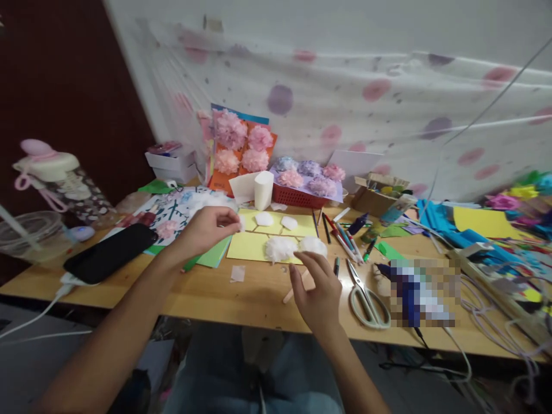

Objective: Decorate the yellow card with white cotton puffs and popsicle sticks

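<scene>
My left hand (211, 227) is over the left end of a yellow card (245, 250). Its thumb and fingertips pinch a small, pale, thin piece (241, 223) that looks like white tissue. My right hand (318, 287) hovers at the card's front edge, thumb and fingers apart, holding nothing. Just beyond its fingertips, a white fluffy tissue flower (279, 249) and a second white fluffy flower (313, 246) sit on the card. Brown lines are drawn on the card. Behind them, two flat white paper pieces lie on it, a left piece (264, 219) and a right piece (289, 222).
Scissors (368, 299) lie right of my right hand, near several pens (345, 236) and a blurred-out tool. A white roll (263, 190) stands behind the card, beside a red basket (297, 196) of tissue flowers. At left are a black phone (110, 253), a cup and a bottle (64, 181).
</scene>
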Action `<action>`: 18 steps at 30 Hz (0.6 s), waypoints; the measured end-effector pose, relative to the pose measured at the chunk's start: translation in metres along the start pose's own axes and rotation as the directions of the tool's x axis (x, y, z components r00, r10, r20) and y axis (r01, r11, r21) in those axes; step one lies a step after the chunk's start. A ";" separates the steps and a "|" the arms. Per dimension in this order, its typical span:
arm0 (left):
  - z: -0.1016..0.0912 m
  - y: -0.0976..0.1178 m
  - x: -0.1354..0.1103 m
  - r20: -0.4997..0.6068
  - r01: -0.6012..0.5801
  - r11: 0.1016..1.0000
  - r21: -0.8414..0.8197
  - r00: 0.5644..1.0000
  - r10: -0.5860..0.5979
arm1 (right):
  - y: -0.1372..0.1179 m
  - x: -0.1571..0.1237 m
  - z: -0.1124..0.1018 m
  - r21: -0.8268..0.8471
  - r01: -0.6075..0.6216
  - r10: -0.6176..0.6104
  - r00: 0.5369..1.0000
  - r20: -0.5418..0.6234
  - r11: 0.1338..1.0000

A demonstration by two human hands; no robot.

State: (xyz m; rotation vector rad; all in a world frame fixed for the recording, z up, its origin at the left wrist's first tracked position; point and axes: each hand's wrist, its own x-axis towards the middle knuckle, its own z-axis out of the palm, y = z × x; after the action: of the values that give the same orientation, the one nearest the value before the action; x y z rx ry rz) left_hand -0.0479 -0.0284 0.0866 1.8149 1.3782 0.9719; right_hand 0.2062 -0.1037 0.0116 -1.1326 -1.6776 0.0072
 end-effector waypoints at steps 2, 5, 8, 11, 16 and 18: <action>0.021 0.007 0.012 0.198 0.042 0.969 -0.242 0.980 0.007 | -0.004 0.022 0.007 0.220 -0.182 0.169 0.982 0.080 0.958; 0.046 0.014 0.026 0.417 0.139 0.906 -0.401 0.908 0.045 | 0.002 0.046 0.016 0.439 -0.477 0.401 0.879 0.259 0.761; 0.061 0.017 0.033 0.556 0.216 0.875 -0.433 0.828 0.071 | 0.011 0.052 0.020 0.529 -0.647 0.502 0.761 0.410 0.549; 0.070 0.013 0.038 0.612 0.301 0.844 -0.444 0.790 0.041 | 0.017 0.048 0.024 0.583 -0.682 0.556 0.718 0.419 0.441; 0.079 0.000 0.039 0.585 0.386 0.777 -0.498 0.811 -0.028 | 0.022 0.038 0.035 0.652 -0.596 0.590 0.761 0.270 0.469; 0.081 -0.004 0.038 0.566 0.403 0.755 -0.518 0.823 -0.051 | 0.022 0.036 0.037 0.637 -0.549 0.558 0.801 0.217 0.541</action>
State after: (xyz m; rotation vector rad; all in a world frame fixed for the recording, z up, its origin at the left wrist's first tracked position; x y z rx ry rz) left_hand 0.0257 0.0046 0.0481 1.2181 0.7781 0.6146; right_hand 0.1935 -0.0489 0.0109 -1.0190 -1.0562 0.9590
